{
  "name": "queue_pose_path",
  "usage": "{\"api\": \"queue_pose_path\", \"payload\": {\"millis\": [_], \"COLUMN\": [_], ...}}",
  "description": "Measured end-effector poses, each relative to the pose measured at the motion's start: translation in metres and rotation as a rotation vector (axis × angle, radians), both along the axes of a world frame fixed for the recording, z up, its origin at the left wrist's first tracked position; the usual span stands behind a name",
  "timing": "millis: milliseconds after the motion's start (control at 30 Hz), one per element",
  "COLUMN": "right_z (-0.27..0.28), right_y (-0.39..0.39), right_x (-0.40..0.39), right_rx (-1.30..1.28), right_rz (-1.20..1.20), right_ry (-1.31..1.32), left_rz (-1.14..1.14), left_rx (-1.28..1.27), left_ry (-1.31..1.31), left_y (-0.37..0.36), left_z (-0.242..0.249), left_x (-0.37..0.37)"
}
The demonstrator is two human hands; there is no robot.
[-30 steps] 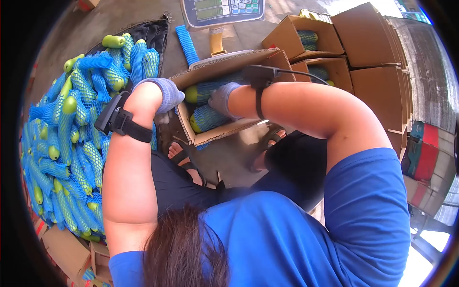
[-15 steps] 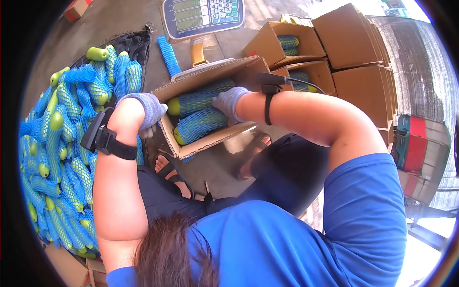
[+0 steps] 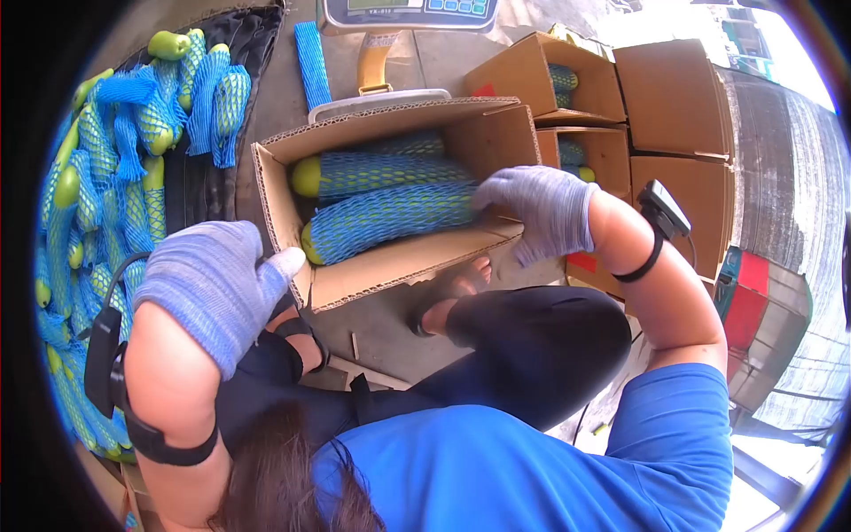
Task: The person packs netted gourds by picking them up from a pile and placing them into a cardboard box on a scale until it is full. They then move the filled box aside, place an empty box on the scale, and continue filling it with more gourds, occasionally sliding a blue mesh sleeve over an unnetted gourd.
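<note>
An open cardboard box (image 3: pixel 355 288) holds several long green gourds in blue net sleeves. The nearest netted gourd (image 3: pixel 390 217) lies lengthwise along the near wall, its bare end to the left. My gloved left hand (image 3: pixel 208 270) is at the box's left wall, with its thumb over the rim and its fingers bent outside, mostly hidden. At the near right corner, my gloved right hand (image 3: pixel 536 208) curls its fingertips over the right end of that gourd. Part of this hand hangs outside the wall, and its fingertips are slightly blurred.
A weighing scale display (image 3: pixel 408 12) stands behind the box, its platform rim (image 3: pixel 381 99) showing. Many netted gourds (image 3: pixel 106 204) pile up at left. At right are stacked cardboard boxes (image 3: pixel 674 93), some with gourds. A loose blue net sleeve (image 3: pixel 312 66) lies on the floor.
My right hand has moved right, from the gourds' middle to the box's near right corner. My left hand is lower against the left wall. The view has come closer to the box.
</note>
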State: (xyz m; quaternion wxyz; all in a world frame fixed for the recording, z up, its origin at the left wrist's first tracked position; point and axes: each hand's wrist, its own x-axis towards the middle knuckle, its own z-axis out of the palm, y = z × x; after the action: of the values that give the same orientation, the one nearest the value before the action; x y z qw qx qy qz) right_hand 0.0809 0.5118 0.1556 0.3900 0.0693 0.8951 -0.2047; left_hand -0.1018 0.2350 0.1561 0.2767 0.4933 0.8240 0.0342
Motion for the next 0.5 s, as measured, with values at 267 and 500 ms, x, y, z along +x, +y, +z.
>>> {"api": "queue_pose_path", "payload": {"millis": [267,500], "right_z": [-0.045,-0.060], "right_y": [-0.010,0.004], "right_x": [0.009,-0.021], "right_rx": [0.117,0.115], "right_rz": [0.171,0.018], "right_ry": [-0.185,-0.266], "left_rz": [0.042,0.018], "left_rx": [-0.038,-0.146], "left_ry": [-0.034,-0.139], "left_y": [0.014,0.029], "left_z": [0.005,-0.016], "left_x": [-0.008,-0.016]}}
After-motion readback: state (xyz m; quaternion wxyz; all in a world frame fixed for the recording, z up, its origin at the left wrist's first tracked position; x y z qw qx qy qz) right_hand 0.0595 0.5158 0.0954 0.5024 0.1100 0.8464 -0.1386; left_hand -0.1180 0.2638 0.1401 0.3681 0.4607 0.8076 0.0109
